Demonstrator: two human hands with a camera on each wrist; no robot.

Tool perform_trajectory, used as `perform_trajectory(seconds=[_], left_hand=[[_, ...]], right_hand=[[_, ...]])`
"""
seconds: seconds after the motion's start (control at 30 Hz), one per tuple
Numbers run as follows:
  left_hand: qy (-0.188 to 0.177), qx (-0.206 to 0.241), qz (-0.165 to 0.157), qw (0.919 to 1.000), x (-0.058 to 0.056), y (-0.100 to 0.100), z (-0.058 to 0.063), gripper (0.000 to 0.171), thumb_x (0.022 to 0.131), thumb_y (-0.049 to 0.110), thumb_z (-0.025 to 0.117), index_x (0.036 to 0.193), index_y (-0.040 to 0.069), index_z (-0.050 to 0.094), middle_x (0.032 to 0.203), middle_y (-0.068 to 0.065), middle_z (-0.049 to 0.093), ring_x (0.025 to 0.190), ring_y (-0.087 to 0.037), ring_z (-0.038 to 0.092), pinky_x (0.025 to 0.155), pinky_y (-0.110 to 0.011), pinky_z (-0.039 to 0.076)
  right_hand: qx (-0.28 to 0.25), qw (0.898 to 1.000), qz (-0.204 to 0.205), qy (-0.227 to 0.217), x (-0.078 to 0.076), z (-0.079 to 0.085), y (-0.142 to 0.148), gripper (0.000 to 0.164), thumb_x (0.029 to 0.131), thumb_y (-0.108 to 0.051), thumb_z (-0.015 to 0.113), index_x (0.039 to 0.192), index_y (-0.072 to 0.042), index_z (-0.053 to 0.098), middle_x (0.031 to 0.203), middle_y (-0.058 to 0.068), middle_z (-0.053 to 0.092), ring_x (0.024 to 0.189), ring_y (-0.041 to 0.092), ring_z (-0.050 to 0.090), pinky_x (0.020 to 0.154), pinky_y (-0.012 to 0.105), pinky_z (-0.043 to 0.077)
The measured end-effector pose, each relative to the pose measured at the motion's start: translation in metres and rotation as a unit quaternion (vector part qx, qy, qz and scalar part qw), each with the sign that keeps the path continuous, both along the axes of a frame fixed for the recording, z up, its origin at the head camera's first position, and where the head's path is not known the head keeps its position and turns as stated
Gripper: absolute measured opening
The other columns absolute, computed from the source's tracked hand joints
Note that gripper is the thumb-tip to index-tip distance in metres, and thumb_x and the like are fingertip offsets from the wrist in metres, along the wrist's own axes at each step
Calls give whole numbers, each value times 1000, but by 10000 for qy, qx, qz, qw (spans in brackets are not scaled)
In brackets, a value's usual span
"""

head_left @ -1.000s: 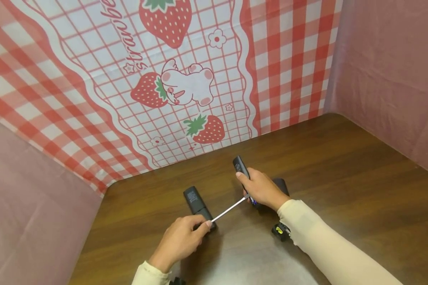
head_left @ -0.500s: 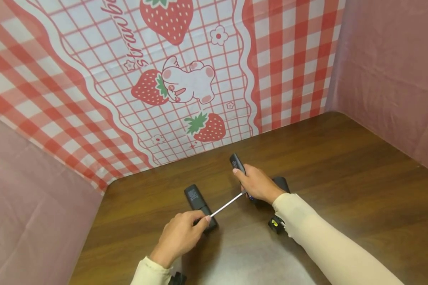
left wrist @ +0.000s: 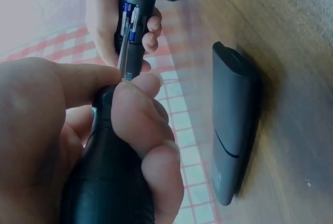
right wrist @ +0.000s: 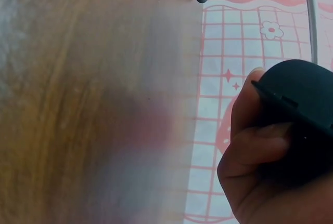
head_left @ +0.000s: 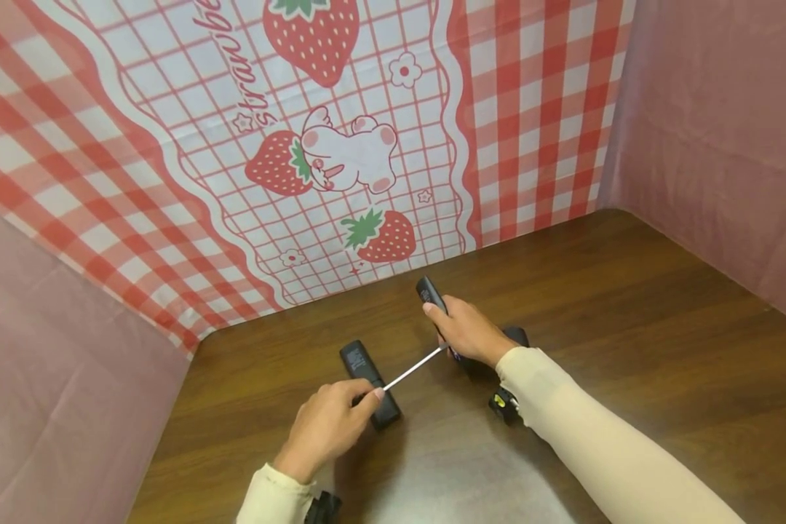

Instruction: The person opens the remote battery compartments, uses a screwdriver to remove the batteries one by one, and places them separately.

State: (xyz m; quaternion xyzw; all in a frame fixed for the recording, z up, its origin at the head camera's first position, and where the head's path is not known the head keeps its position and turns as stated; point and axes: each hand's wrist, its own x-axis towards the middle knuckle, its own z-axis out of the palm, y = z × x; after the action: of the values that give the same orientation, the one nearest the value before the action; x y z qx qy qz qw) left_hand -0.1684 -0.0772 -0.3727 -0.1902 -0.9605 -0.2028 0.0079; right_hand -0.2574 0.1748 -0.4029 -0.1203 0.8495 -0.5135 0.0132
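My left hand [head_left: 330, 418] grips a screwdriver [left wrist: 106, 167] by its black handle, thumb and index finger near the shaft. The slim metal shaft reaches across to a black remote control [head_left: 430, 292] in my right hand [head_left: 471, 329]. In the left wrist view, that remote's battery compartment is uncovered, with blue-and-white batteries [left wrist: 134, 22] inside. The shaft's tip overlaps the compartment there; contact with a battery cannot be told. The right wrist view shows the fingers curled around the remote's dark end [right wrist: 307, 94].
A second black remote [head_left: 360, 364] lies on the wooden table [head_left: 629, 327] beside my left hand. Another dark object [head_left: 516, 335] is partly hidden behind my right wrist. A strawberry-print cloth [head_left: 340, 145] hangs at the back, with pink cloth [head_left: 714, 145] along the sides.
Both hands, with the screwdriver and the held remote, have shifted slightly away from me, the right one also a little left. More of the lying remote's near end shows now.
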Motion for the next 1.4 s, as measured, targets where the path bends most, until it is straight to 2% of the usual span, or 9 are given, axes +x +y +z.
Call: perform_trajectory(seconds=[0.13, 0.3, 0.47, 0.6, 0.8, 1.07, 1.2, 1.4], left_hand=[[-130, 79, -36, 9999, -1, -1, 2, 23, 100, 38, 59, 85, 23, 69, 58, 11, 50, 51, -7, 47, 47, -34, 35], [-84, 33, -24, 10000, -1, 1, 3, 23, 100, 39, 58, 94, 22, 73, 65, 10, 54, 57, -9, 49, 50, -35, 37], [96, -206, 69, 9997, -1, 7, 2, 23, 100, 39, 59, 96, 24, 74, 73, 9, 59, 63, -14, 52, 52, -37, 38], [175, -318, 113, 9993, 0, 12, 1, 22, 100, 41, 58, 93, 26, 73, 74, 9, 61, 62, -13, 52, 52, -38, 39], [99, -223, 66, 9997, -2, 14, -3, 25, 100, 41, 58, 89, 24, 72, 63, 9, 53, 56, -12, 48, 50, -35, 37], [4, -45, 63, 10000, -8, 9, -9, 24, 99, 42, 60, 94, 25, 76, 70, 11, 59, 60, -13, 51, 53, -36, 39], [57, -46, 75, 9999, -12, 7, -11, 24, 99, 42, 60, 92, 26, 76, 75, 12, 61, 63, -12, 52, 55, -36, 40], [105, -138, -33, 9998, -13, 12, -9, 26, 100, 42, 58, 91, 23, 75, 68, 11, 57, 58, -11, 49, 51, -35, 39]], right_hand=[[-48, 10000, 39, -25, -2, 2, -1, 45, 108, -40, 41, 107, 2, 55, 70, 9, 61, 51, 20, 58, 49, 35, 49], [-80, 9999, 24, 67, -5, 5, 0, 44, 108, -39, 41, 106, 3, 54, 69, 11, 61, 49, 20, 58, 48, 35, 49], [159, 9997, -42, 159, -7, 5, 2, 42, 108, -38, 41, 104, 1, 54, 67, 9, 61, 49, 20, 59, 49, 35, 48], [465, 9988, -82, 114, -6, 3, 5, 41, 108, -40, 39, 106, -1, 53, 68, 7, 61, 51, 20, 59, 51, 35, 47], [541, 9984, -146, -2, -4, -1, 6, 40, 108, -41, 39, 105, -4, 52, 70, 7, 61, 52, 21, 59, 51, 35, 47], [439, 9989, -50, 124, -6, -3, 5, 39, 107, -41, 42, 107, -4, 52, 68, 6, 59, 51, 19, 58, 50, 34, 46], [402, 9991, 4, 160, -9, -5, 4, 38, 108, -39, 42, 106, -3, 52, 68, 6, 59, 50, 19, 57, 49, 34, 47], [773, 9967, -194, 126, -11, -4, 4, 38, 107, -40, 42, 101, -4, 52, 70, 7, 57, 52, 19, 55, 50, 34, 46]])
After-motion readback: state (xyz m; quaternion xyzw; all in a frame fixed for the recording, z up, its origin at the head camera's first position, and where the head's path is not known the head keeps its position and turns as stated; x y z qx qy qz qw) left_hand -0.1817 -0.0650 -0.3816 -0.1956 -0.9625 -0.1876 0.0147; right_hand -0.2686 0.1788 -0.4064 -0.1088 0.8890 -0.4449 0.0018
